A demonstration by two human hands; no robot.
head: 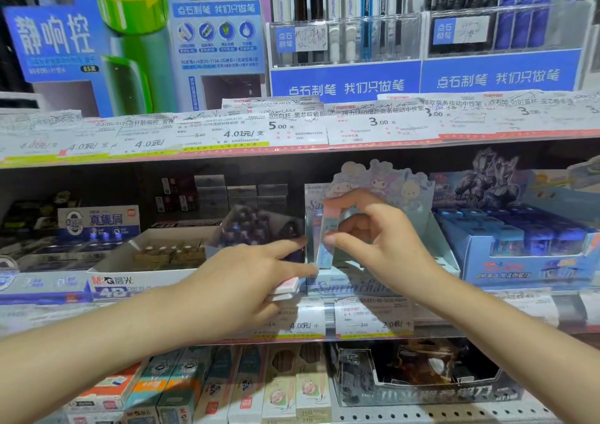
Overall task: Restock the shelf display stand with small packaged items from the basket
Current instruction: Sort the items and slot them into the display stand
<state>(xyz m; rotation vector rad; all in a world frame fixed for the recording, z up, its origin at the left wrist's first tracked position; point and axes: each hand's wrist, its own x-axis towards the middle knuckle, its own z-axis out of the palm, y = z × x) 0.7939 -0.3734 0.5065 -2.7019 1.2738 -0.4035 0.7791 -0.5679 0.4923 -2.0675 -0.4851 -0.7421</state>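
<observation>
A pale blue cartoon-printed display box [354, 285] stands on the middle shelf, its decorated back card rising behind. My right hand [376, 245] pinches a slim pink-and-blue packaged eraser [328, 238], held upright over the box's opening. My left hand [246, 280] is just left of the box, forefinger stretched toward it, and grips two pink-and-white eraser packs [285, 289] under the palm. The basket is out of view.
A white M&G box [130, 280] sits left of the display box and a blue box of small items [526, 245] right of it. Price-label strips [292, 131] edge the shelves. Pens fill the top shelf; pencil boxes [227, 388] lie below.
</observation>
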